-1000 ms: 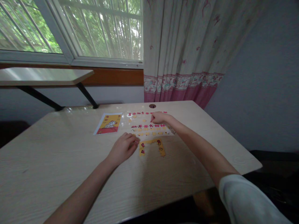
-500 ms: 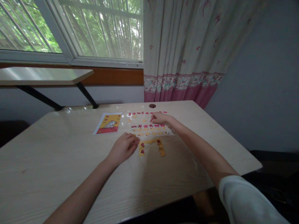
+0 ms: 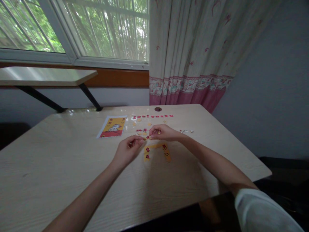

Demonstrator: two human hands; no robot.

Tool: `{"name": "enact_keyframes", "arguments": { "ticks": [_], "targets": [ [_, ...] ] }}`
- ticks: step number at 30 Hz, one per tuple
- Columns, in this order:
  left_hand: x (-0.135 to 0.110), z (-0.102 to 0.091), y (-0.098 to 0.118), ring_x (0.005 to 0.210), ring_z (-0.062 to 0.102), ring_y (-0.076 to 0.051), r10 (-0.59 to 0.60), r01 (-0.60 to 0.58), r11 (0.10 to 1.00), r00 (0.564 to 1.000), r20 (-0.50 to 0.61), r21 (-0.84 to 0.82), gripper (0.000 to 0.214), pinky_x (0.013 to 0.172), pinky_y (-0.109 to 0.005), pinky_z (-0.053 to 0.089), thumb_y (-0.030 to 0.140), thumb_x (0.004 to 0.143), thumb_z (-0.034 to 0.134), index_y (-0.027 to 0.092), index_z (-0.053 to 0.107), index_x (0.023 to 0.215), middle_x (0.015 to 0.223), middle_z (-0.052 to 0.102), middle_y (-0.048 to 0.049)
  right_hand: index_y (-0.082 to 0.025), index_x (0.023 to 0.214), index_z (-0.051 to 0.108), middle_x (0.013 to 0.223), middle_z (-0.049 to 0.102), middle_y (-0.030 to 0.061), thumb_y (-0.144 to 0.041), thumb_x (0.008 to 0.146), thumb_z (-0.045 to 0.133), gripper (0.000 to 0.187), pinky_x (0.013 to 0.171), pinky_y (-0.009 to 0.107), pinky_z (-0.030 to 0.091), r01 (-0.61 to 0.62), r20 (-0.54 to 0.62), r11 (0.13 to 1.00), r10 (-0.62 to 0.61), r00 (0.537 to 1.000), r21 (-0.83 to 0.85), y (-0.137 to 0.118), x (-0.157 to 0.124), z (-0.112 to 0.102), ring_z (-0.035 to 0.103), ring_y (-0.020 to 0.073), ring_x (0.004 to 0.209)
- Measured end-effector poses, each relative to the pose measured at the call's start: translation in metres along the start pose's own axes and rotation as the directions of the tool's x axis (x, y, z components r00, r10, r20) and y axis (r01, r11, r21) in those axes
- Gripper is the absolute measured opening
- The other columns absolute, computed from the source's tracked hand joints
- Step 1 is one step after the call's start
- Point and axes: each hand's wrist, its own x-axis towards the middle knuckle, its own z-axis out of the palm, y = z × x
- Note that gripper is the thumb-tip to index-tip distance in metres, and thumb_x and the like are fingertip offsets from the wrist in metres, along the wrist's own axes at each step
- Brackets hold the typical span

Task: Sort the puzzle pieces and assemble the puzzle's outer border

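Note:
My left hand (image 3: 127,149) and my right hand (image 3: 163,132) meet above the table, fingertips almost touching, pinching a small red and yellow puzzle piece (image 3: 147,137) between them. Just below lies a partly joined yellow puzzle frame (image 3: 156,151) with red marks. Behind the hands, rows of loose red and yellow puzzle pieces (image 3: 152,116) are spread on the wooden table (image 3: 60,167). A reference picture card (image 3: 112,126) in yellow and red lies to the left of the pieces.
A few pale pieces (image 3: 186,131) lie to the right of my right hand. A cable hole (image 3: 157,109) sits at the table's back edge. Behind it are a folding shelf (image 3: 45,76), a window (image 3: 72,29) and a pink-trimmed curtain (image 3: 190,51).
My right hand has pulled back from the far rows toward me and my left hand has lifted from the table; both now meet over the yellow frame with a small piece.

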Motion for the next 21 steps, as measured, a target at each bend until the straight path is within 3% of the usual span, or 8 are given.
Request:
{"name": "enact_keyframes", "arguments": {
  "ticks": [4, 7, 10, 13, 17, 21],
  "targets": [
    [-0.002, 0.001, 0.002, 0.06, 0.056, -0.015, 0.036, -0.034, 0.998, 0.998, 0.044, -0.049, 0.023, 0.055, -0.026, 0.042, 0.037, 0.072, 0.062, 0.015, 0.068, 0.074, 0.067, 0.065, -0.003, -0.015, 0.083, 0.061, 0.079, 0.062, 0.0009, -0.025, 0.079, 0.06, 0.011, 0.067, 0.021, 0.043, 0.028, 0.034, 0.999, -0.027, 0.999, -0.025, -0.016, -0.011, 0.013, 0.054, 0.0093, 0.07],
    [-0.001, 0.001, 0.001, 0.059, 0.057, -0.015, 0.009, -0.005, 0.993, 0.999, 0.033, -0.115, 0.021, 0.056, -0.026, 0.043, 0.037, 0.07, 0.063, 0.016, 0.068, 0.072, 0.065, 0.065, -0.0021, -0.016, 0.088, 0.062, 0.081, 0.062, 0.0016, -0.025, 0.08, 0.059, 0.013, 0.065, 0.021, 0.043, 0.06, -0.083, 0.988, -0.072, 0.994, -0.145, -0.018, -0.014, 0.018, 0.053, 0.0094, 0.069],
    [0.0, 0.002, 0.0, 0.062, 0.059, -0.016, -0.085, 0.082, 0.968, 0.996, -0.001, -0.236, 0.021, 0.06, -0.027, 0.045, 0.037, 0.068, 0.065, 0.016, 0.068, 0.07, 0.068, 0.068, -0.0024, -0.017, 0.095, 0.062, 0.088, 0.063, 0.0034, -0.032, 0.079, 0.063, 0.022, 0.074, 0.026, 0.04, 0.123, -0.24, 0.912, -0.231, 0.943, -0.392, -0.017, -0.019, 0.022, 0.055, 0.0122, 0.078],
    [0.001, 0.002, 0.002, 0.066, 0.061, -0.017, -0.132, 0.122, 0.941, 0.991, -0.011, -0.317, 0.021, 0.065, -0.028, 0.046, 0.037, 0.066, 0.067, 0.016, 0.068, 0.068, 0.071, 0.07, -0.0034, -0.021, 0.095, 0.063, 0.089, 0.064, 0.0037, -0.041, 0.08, 0.06, 0.025, 0.079, 0.029, 0.035, 0.168, -0.237, 0.784, -0.373, 0.897, -0.598, -0.017, -0.023, 0.024, 0.056, 0.0152, 0.087],
    [0.0, 0.002, 0.008, 0.068, 0.061, -0.018, -0.152, 0.141, 0.931, 0.988, -0.007, -0.336, 0.024, 0.067, -0.029, 0.046, 0.039, 0.063, 0.068, 0.016, 0.069, 0.067, 0.072, 0.07, -0.0044, -0.023, 0.091, 0.065, 0.084, 0.065, 0.0022, -0.043, 0.086, 0.052, 0.025, 0.074, 0.029, 0.032, 0.177, -0.214, 0.665, -0.463, 0.86, -0.726, -0.014, -0.025, 0.027, 0.055, 0.0142, 0.081],
    [0.0, 0.001, 0.012, 0.071, 0.061, -0.019, -0.196, 0.169, 0.927, 0.979, -0.051, -0.336, 0.034, 0.065, -0.027, 0.046, 0.047, 0.061, 0.069, 0.015, 0.071, 0.073, 0.075, 0.071, -0.006, -0.023, 0.091, 0.066, 0.081, 0.065, 0.0009, -0.041, 0.086, 0.052, 0.023, 0.071, 0.029, 0.03, 0.188, -0.26, 0.594, -0.585, 0.768, -0.782, -0.011, -0.028, 0.023, 0.055, 0.0128, 0.077]
  ]
}}
